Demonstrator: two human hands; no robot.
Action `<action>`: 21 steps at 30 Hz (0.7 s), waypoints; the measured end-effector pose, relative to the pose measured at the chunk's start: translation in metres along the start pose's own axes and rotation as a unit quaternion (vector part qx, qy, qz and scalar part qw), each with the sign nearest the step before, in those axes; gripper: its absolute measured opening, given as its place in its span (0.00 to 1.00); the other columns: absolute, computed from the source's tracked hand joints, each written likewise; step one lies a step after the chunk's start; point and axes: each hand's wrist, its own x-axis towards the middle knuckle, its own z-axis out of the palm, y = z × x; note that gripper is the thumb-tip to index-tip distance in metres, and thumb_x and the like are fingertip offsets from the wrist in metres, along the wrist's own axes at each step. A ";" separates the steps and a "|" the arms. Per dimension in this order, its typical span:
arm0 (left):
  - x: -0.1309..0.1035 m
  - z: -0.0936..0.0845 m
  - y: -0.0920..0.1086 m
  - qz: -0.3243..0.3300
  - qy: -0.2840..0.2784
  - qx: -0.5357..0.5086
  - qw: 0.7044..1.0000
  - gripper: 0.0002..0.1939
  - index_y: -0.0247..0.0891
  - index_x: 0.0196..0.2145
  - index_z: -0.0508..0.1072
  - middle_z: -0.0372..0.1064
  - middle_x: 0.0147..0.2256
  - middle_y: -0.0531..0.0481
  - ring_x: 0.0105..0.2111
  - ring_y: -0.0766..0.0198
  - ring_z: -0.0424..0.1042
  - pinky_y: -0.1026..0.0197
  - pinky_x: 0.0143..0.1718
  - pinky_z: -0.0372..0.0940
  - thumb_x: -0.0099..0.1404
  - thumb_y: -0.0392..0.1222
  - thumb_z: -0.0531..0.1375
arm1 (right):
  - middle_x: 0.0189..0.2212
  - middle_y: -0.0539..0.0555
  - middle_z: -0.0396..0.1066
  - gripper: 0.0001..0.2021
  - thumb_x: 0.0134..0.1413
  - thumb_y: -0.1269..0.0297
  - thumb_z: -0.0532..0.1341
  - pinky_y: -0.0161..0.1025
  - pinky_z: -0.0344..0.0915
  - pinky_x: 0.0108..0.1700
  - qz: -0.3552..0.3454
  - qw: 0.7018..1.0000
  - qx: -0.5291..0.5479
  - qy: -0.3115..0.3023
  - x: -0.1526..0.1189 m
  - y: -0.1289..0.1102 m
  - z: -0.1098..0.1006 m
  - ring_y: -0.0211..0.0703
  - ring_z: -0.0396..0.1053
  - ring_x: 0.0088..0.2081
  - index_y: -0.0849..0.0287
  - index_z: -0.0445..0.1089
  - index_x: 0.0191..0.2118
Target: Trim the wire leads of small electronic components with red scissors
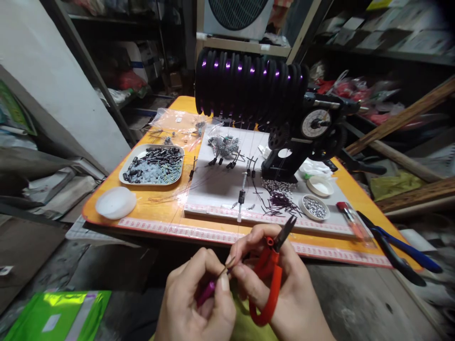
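My left hand (194, 300) is closed around a small purple-handled tool (206, 292) with a thin metal tip. The tip points up and right, reaching the fingertips of my right hand (295, 289). Hooked in that right hand are scissors (273, 286) with red handles, their dark blades pointing up and away. My right thumb and forefinger are pinched together at the tool's tip; whatever is between them is too small to make out. A thin line runs down to the fingertips from a hanging rig with a black cylindrical piece (242, 196) and a whitish end (239, 217).
On the orange table (170, 201), a black machine with line spools (249, 85) stands behind a white board (213, 189). A tray (122, 177) of small parts and a translucent lid (115, 202) lie left. Right are a bowl of silvery pieces (314, 207), a brush (350, 215) and long-handled pliers (398, 246).
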 end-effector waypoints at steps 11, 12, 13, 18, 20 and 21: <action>0.006 -0.009 0.003 -0.090 -0.041 0.007 0.995 0.14 0.42 0.24 0.63 0.54 0.23 0.56 0.21 0.67 0.55 0.63 0.21 0.52 0.66 0.46 0.55 | 0.32 0.47 0.74 0.11 0.58 0.68 0.67 0.34 0.70 0.35 -0.086 0.993 -0.075 0.026 -0.003 0.005 0.003 0.37 0.72 0.32 0.50 0.64 0.39; 0.007 -0.009 0.003 -0.098 -0.043 -0.003 0.994 0.14 0.42 0.23 0.63 0.53 0.23 0.56 0.21 0.66 0.54 0.62 0.21 0.52 0.66 0.46 0.55 | 0.32 0.47 0.74 0.11 0.58 0.68 0.67 0.34 0.69 0.34 -0.089 0.993 -0.070 0.031 -0.003 0.006 0.004 0.36 0.72 0.31 0.49 0.63 0.39; 0.007 -0.009 0.003 -0.107 -0.045 -0.013 0.993 0.14 0.42 0.23 0.63 0.53 0.23 0.56 0.22 0.66 0.54 0.62 0.22 0.52 0.66 0.47 0.55 | 0.32 0.46 0.73 0.12 0.58 0.68 0.67 0.34 0.69 0.34 -0.091 0.993 -0.065 0.037 -0.004 0.007 0.005 0.36 0.71 0.31 0.49 0.63 0.39; 0.009 -0.007 0.009 -0.149 -0.032 -0.060 0.986 0.16 0.41 0.23 0.64 0.55 0.24 0.56 0.23 0.67 0.56 0.64 0.25 0.54 0.63 0.50 0.60 | 0.31 0.47 0.74 0.13 0.57 0.65 0.69 0.33 0.70 0.31 -0.063 0.997 -0.030 0.042 -0.004 0.006 0.008 0.34 0.71 0.28 0.50 0.63 0.39; 0.009 -0.006 0.013 -0.163 -0.021 -0.086 0.983 0.18 0.40 0.23 0.65 0.57 0.23 0.56 0.22 0.69 0.55 0.66 0.22 0.51 0.61 0.54 0.63 | 0.32 0.47 0.75 0.13 0.55 0.65 0.71 0.33 0.71 0.31 -0.029 0.999 -0.009 0.034 -0.003 0.005 0.005 0.34 0.72 0.27 0.50 0.65 0.40; 0.009 -0.006 0.014 -0.165 -0.013 -0.100 0.981 0.20 0.40 0.23 0.66 0.58 0.23 0.57 0.22 0.70 0.55 0.66 0.21 0.50 0.61 0.56 0.64 | 0.33 0.47 0.76 0.13 0.54 0.64 0.71 0.33 0.72 0.31 -0.016 0.999 0.000 0.031 -0.002 0.004 0.002 0.34 0.73 0.28 0.50 0.67 0.41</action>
